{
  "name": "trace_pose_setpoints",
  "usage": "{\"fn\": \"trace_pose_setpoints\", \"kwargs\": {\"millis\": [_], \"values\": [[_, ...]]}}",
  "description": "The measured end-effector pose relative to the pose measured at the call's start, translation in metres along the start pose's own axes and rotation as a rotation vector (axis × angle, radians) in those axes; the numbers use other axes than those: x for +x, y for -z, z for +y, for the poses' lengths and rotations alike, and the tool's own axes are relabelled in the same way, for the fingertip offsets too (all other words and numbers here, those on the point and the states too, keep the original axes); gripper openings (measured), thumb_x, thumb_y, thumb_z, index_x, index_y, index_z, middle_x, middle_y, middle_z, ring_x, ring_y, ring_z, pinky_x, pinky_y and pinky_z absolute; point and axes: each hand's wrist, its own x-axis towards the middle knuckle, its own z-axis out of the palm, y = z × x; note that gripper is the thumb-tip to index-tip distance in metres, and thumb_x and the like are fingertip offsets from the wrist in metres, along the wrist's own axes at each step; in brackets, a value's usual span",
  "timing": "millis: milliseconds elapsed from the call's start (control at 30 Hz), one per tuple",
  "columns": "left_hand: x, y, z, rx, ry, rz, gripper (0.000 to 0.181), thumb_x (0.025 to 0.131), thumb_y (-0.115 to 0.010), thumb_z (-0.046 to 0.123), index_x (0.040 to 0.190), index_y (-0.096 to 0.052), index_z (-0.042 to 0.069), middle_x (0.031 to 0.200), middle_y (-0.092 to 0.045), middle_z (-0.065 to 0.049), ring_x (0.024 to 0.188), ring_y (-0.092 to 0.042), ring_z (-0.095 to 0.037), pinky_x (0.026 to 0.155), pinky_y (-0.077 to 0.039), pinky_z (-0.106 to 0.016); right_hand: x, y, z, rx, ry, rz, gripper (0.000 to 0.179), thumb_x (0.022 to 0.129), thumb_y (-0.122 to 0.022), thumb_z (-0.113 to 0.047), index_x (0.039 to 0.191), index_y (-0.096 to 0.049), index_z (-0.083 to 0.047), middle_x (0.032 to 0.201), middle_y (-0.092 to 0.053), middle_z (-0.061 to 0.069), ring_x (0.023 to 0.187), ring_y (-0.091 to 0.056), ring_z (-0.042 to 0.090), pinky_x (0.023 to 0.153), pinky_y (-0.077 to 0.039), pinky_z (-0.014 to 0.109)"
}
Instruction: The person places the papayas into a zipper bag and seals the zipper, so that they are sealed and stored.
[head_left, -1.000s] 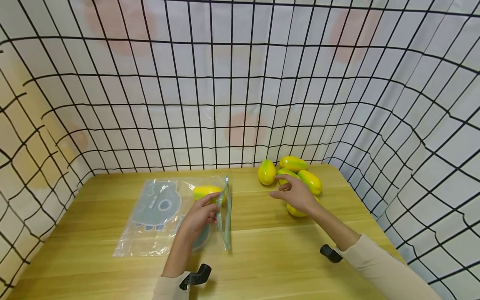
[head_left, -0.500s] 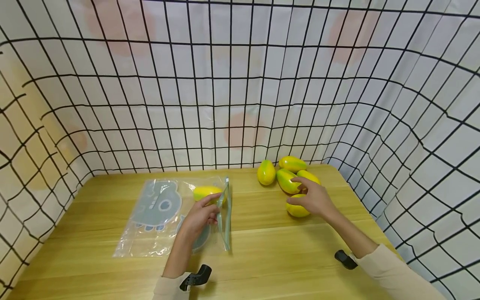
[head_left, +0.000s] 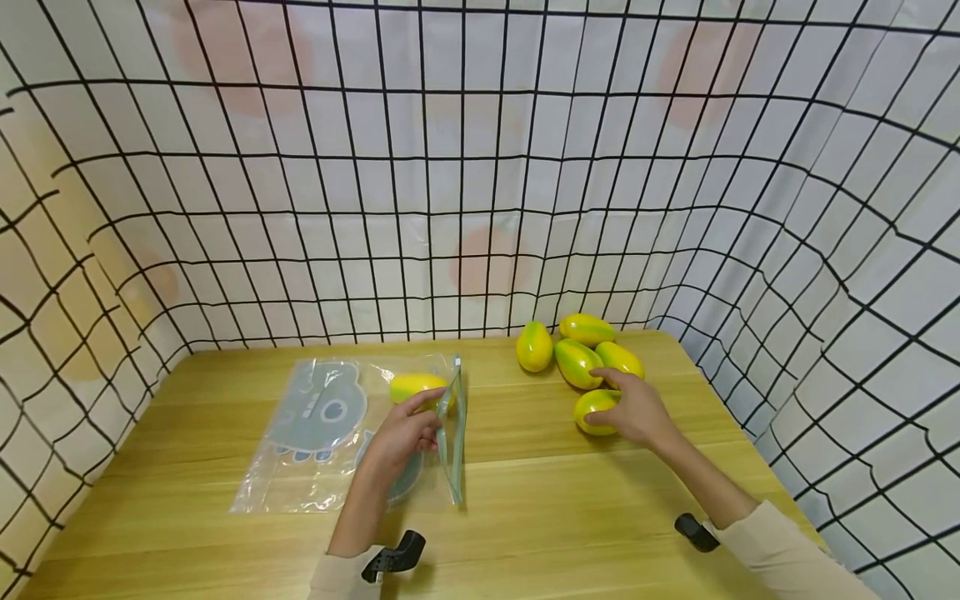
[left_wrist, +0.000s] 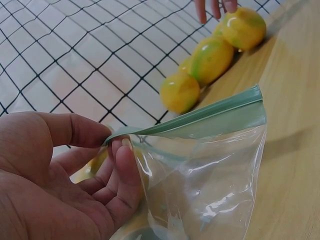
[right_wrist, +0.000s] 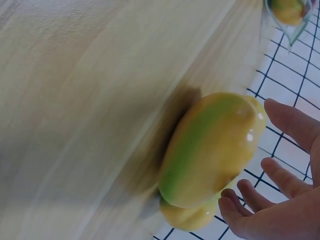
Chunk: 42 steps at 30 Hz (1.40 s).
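Observation:
A clear zip bag (head_left: 318, 408) with a blue-grey cartoon print lies on the wooden table, one yellow-green mango (head_left: 411, 385) inside near its mouth. My left hand (head_left: 397, 437) pinches the bag's green zip strip (left_wrist: 215, 116) between thumb and fingers, keeping the mouth parted. To the right, my right hand (head_left: 637, 408) is at the nearest mango (head_left: 591, 413) of a loose group. In the right wrist view, its fingers (right_wrist: 290, 120) are spread beside and over this mango (right_wrist: 207, 150), not closed round it.
Behind the right hand lie several more mangoes, including an upright-looking one (head_left: 534, 347) at the left and one (head_left: 587, 329) at the back. Black wire mesh (head_left: 465, 212) over white sheeting encloses the table (head_left: 525, 517) at the back and sides.
My right hand has moved right and toward me, from over the group's middle to the nearest mango, and lowered there. The left hand keeps its pinch on the bag.

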Motion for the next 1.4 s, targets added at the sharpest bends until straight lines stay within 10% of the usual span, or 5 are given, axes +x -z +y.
{"fn": "trace_pose_setpoints", "kwargs": {"millis": [1400], "values": [[-0.001, -0.001, 0.001, -0.012, 0.013, 0.006, 0.055, 0.091, -0.052, -0.003, 0.145, -0.054, 0.006, 0.073, -0.049, -0.001, 0.059, -0.048, -0.01, 0.057, -0.048, -0.024, -0.004, -0.028, 0.012, -0.118, -0.039, 0.125, 0.066, 0.072, -0.087, -0.023, 0.133, -0.065, -0.009, 0.135, -0.062, 0.02, 0.114, -0.049, 0.046, 0.08, -0.03, 0.053]]}}
